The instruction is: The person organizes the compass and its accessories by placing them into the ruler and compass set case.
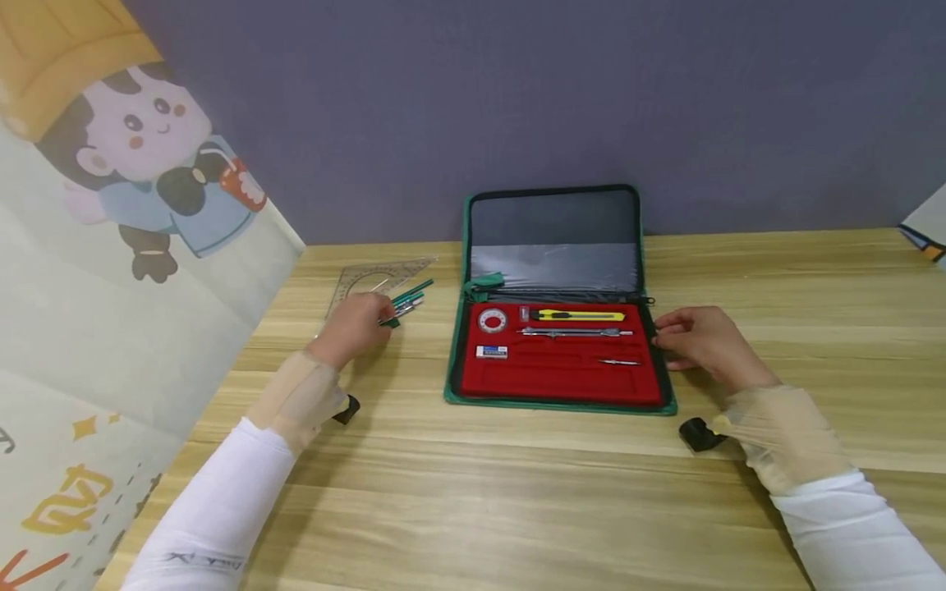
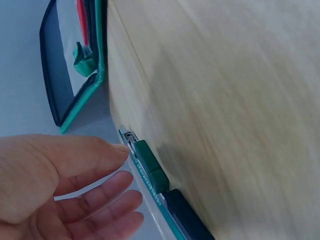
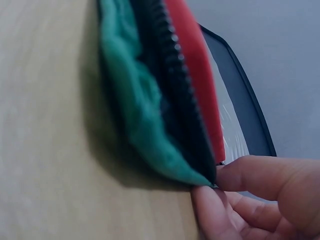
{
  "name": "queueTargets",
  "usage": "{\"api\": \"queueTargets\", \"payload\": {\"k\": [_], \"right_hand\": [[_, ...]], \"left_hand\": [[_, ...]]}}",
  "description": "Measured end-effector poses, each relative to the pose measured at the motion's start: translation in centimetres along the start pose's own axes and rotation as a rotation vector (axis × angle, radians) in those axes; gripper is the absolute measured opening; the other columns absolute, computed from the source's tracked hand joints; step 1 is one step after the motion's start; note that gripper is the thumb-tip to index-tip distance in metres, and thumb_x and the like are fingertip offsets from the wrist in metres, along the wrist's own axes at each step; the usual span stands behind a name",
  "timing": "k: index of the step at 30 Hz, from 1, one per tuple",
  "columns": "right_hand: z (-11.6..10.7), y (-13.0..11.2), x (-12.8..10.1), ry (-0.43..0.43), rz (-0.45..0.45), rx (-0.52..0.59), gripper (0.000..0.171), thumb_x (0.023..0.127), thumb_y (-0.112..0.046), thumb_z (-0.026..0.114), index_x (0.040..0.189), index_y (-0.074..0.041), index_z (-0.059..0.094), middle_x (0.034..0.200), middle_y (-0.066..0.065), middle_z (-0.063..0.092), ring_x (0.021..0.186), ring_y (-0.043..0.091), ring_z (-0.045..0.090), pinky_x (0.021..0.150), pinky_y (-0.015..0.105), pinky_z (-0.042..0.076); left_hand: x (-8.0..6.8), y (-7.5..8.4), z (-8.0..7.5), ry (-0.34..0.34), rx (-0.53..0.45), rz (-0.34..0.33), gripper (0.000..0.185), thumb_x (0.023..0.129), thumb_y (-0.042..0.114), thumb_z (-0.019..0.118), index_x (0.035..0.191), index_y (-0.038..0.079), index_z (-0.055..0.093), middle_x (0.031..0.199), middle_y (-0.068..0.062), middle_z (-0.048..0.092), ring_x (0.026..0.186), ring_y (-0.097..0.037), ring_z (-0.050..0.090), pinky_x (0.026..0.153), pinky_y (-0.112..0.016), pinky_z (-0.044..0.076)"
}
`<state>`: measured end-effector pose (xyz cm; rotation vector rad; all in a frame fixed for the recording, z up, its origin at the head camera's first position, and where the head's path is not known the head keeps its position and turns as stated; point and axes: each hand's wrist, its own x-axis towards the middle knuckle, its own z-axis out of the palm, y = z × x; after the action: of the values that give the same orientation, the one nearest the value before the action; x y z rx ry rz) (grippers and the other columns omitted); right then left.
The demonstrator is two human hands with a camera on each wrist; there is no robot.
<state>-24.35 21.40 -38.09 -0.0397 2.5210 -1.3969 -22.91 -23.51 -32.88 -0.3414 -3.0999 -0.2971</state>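
My left hand [image 1: 353,324] is over a small bunch of green and silver pencils or pens [image 1: 414,289] on the table, left of the case. In the left wrist view its fingers are loosely bent, with one tip right at a metal end beside a green piece [image 2: 151,166]. My right hand [image 1: 705,341] pinches the right edge of an open green zip case [image 1: 562,409], thumb above and a finger below. The red tray [image 1: 547,382] holds a yellow cutter [image 1: 591,316], a silver compass [image 1: 576,332], an eraser [image 1: 491,352], a white ring [image 1: 481,321] and a small silver piece [image 1: 619,362].
A clear set square [image 1: 347,283] lies partly behind my left hand. The case's lid [image 1: 554,217] leans up near the grey-blue wall [image 1: 517,98]. On the left, a cartoon-printed panel [image 1: 89,312] borders the wooden table [image 1: 473,492].
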Motion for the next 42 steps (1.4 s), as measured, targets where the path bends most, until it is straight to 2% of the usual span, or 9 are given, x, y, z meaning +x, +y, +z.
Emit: {"api": "queueTargets", "payload": {"k": [13, 27, 36, 42], "right_hand": [[0.1, -0.2, 0.1, 0.002, 0.009, 0.013, 0.044, 0.089, -0.006, 0.059, 0.127, 0.012, 0.046, 0.108, 0.020, 0.056, 0.071, 0.006, 0.059, 0.063, 0.029, 0.056], [-0.1, -0.4, 0.0, 0.000, 0.009, 0.024, 0.045, 0.089, -0.007, 0.059, 0.127, 0.012, 0.046, 0.110, 0.020, 0.055, 0.072, 0.005, 0.058, 0.063, 0.028, 0.056], [-0.2, -0.2, 0.0, -0.002, 0.007, 0.032, 0.046, 0.089, -0.007, 0.060, 0.129, 0.013, 0.045, 0.113, 0.022, 0.055, 0.073, 0.004, 0.058, 0.063, 0.028, 0.056], [-0.1, -0.1, -0.1, 0.003, 0.003, 0.038, 0.045, 0.090, -0.007, 0.059, 0.128, 0.013, 0.046, 0.110, 0.020, 0.056, 0.072, 0.003, 0.058, 0.063, 0.029, 0.056]], "left_hand": [[0.9, -1.0, 0.7, -0.013, 0.009, -0.034, 0.023, 0.070, -0.004, 0.061, 0.093, -0.004, 0.067, 0.092, -0.017, 0.067, 0.087, -0.033, 0.061, 0.080, -0.045, 0.050], [0.8, -0.8, 0.8, -0.040, -0.015, -0.042, 0.018, 0.075, -0.002, 0.066, 0.093, -0.004, 0.067, 0.092, -0.017, 0.066, 0.085, -0.031, 0.061, 0.080, -0.044, 0.050], [1.0, -0.1, 0.7, -0.026, -0.026, -0.029, 0.016, 0.076, -0.001, 0.066, 0.092, -0.003, 0.066, 0.088, -0.015, 0.066, 0.082, -0.029, 0.060, 0.077, -0.043, 0.050], [1.0, 1.7, 0.2, -0.009, -0.004, 0.027, 0.019, 0.077, 0.002, 0.066, 0.095, -0.001, 0.066, 0.091, -0.014, 0.066, 0.085, -0.029, 0.060, 0.078, -0.042, 0.049]]}}
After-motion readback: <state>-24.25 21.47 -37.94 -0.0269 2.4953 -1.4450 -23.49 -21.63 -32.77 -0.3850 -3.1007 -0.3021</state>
